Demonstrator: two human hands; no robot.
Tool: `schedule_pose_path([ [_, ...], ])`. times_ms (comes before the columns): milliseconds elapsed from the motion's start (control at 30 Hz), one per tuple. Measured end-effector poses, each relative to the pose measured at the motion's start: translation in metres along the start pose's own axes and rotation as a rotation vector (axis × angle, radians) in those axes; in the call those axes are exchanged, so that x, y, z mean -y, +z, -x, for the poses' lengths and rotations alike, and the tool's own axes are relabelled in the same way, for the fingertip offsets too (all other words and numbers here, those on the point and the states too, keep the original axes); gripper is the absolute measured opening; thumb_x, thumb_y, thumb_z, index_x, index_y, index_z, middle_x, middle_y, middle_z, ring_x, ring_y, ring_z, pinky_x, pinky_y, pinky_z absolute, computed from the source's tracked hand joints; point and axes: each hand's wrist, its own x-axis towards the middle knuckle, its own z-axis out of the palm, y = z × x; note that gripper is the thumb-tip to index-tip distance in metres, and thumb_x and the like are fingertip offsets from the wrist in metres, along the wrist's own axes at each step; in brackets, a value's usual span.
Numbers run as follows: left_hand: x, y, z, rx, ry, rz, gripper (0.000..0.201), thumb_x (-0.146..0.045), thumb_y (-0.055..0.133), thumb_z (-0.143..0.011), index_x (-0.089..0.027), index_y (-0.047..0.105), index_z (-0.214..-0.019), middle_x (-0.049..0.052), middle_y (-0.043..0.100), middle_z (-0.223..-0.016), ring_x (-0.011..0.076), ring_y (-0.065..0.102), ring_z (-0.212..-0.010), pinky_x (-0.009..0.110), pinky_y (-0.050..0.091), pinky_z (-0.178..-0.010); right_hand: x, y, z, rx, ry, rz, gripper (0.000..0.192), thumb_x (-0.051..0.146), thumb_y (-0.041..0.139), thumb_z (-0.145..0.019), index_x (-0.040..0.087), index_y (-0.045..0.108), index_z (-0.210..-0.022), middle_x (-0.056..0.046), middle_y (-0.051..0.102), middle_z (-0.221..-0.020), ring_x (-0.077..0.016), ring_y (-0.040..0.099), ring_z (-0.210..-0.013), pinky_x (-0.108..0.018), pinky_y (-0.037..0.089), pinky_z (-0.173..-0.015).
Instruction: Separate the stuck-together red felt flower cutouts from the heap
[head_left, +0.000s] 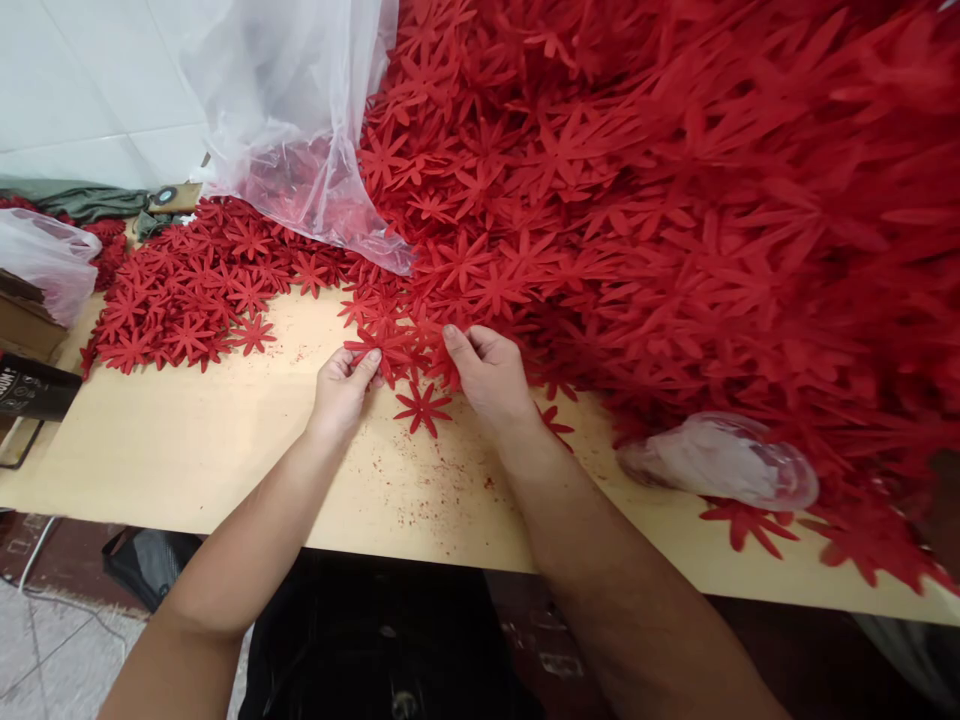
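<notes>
My left hand (346, 385) pinches a red flower-shaped cutout (388, 350) with narrow petals between thumb and fingers. Opposite it, my right hand (491, 375) is closed, thumb against the bent forefinger, at the edge of red petals; the overlap hides which cutout those petals belong to. Below and between the hands, a single red cutout (422, 408) lies flat on the pale table (247, 440). Just beyond my fingers rises a large heap of the same red cutouts (600, 220). Another cutout (555, 425) shows partly behind my right wrist.
A smaller pile of red cutouts (187, 290) spreads at the left. A clear plastic bag (300, 130) hangs over the back. At the right lies a clear plastic container (724, 462) with whitish contents. A black box (37, 388) stands at the left edge. Red crumbs dot the tabletop.
</notes>
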Motion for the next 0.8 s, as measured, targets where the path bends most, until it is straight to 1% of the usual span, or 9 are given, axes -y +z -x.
schedule_pose_path([
  [133,-0.002,0.002,0.004,0.056,-0.005,-0.083,0.026,-0.037,0.078,-0.064,-0.017,0.062,-0.068,-0.003,0.059,-0.059,0.0067,0.050,-0.055,0.021,0.041,-0.059,-0.001,0.002,-0.001,0.041,0.010,-0.087,0.034,0.045,0.073,-0.064,0.021,0.049,-0.067,0.004,0.048,-0.062,-0.0088,0.041,-0.056,-0.024,0.037,-0.054],
  [233,-0.004,0.004,0.007,0.126,0.124,-0.170,0.019,-0.031,0.079,-0.063,-0.018,0.068,-0.072,0.003,0.068,-0.085,0.0114,0.060,-0.079,0.025,0.047,-0.078,-0.001,0.006,0.001,0.121,0.049,-0.144,0.034,0.044,0.075,-0.062,0.021,0.050,-0.068,0.003,0.054,-0.065,-0.0103,0.048,-0.060,-0.026,0.043,-0.059],
  [300,-0.005,0.006,0.010,0.167,0.204,-0.223,0.015,-0.027,0.079,-0.063,-0.019,0.070,-0.070,0.005,0.068,-0.095,0.0137,0.061,-0.091,0.027,0.046,-0.087,0.001,0.010,0.003,0.181,0.078,-0.197,0.037,0.048,0.075,-0.061,0.021,0.050,-0.066,0.003,0.055,-0.064,-0.0107,0.049,-0.060,-0.026,0.044,-0.059],
  [400,-0.006,0.007,0.010,0.165,0.161,-0.220,0.018,-0.029,0.079,-0.062,-0.017,0.071,-0.072,0.004,0.071,-0.085,0.0136,0.063,-0.081,0.028,0.049,-0.081,0.005,0.016,0.008,0.252,0.096,-0.243,0.041,0.053,0.075,-0.061,0.021,0.050,-0.065,0.004,0.052,-0.061,-0.0091,0.047,-0.057,-0.024,0.043,-0.056],
  [467,-0.007,0.006,0.008,0.109,0.114,-0.202,0.022,-0.032,0.081,-0.059,-0.017,0.071,-0.071,0.002,0.071,-0.074,0.0121,0.062,-0.070,0.027,0.050,-0.073,0.006,0.015,0.008,0.255,0.059,-0.200,0.043,0.056,0.072,-0.064,0.020,0.049,-0.063,0.005,0.047,-0.058,-0.0072,0.041,-0.053,-0.022,0.038,-0.052],
  [567,-0.009,0.000,0.000,-0.014,0.120,-0.147,0.025,-0.034,0.083,-0.054,-0.017,0.069,-0.067,0.000,0.071,-0.069,0.0106,0.061,-0.064,0.026,0.050,-0.070,0.002,0.005,0.001,0.119,-0.024,-0.079,0.044,0.059,0.065,-0.070,0.020,0.047,-0.062,0.006,0.039,-0.055,-0.0063,0.033,-0.049,-0.022,0.030,-0.046],
  [667,-0.011,-0.007,-0.007,-0.048,0.091,-0.111,0.029,-0.034,0.084,-0.051,-0.016,0.070,-0.068,0.001,0.072,-0.070,0.0108,0.062,-0.065,0.027,0.049,-0.073,-0.006,-0.010,-0.011,-0.095,-0.104,0.022,0.041,0.060,0.062,-0.073,0.021,0.050,-0.068,0.004,0.043,-0.060,-0.0087,0.038,-0.052,-0.024,0.036,-0.048],
  [733,-0.010,-0.009,-0.008,-0.017,0.046,-0.106,0.029,-0.033,0.084,-0.052,-0.016,0.070,-0.070,0.001,0.073,-0.072,0.0107,0.063,-0.065,0.026,0.049,-0.072,-0.009,-0.018,-0.016,-0.169,-0.198,0.128,0.038,0.058,0.063,-0.073,0.021,0.058,-0.080,-0.001,0.055,-0.076,-0.0131,0.051,-0.066,-0.030,0.047,-0.061],
  [800,-0.009,-0.009,-0.007,0.014,0.030,-0.088,0.028,-0.032,0.084,-0.053,-0.017,0.070,-0.072,0.001,0.073,-0.074,0.0107,0.063,-0.066,0.027,0.050,-0.073,-0.008,-0.022,-0.017,-0.189,-0.316,0.270,0.040,0.055,0.063,-0.074,0.021,0.063,-0.095,-0.007,0.061,-0.099,-0.0197,0.058,-0.089,-0.039,0.050,-0.080],
])
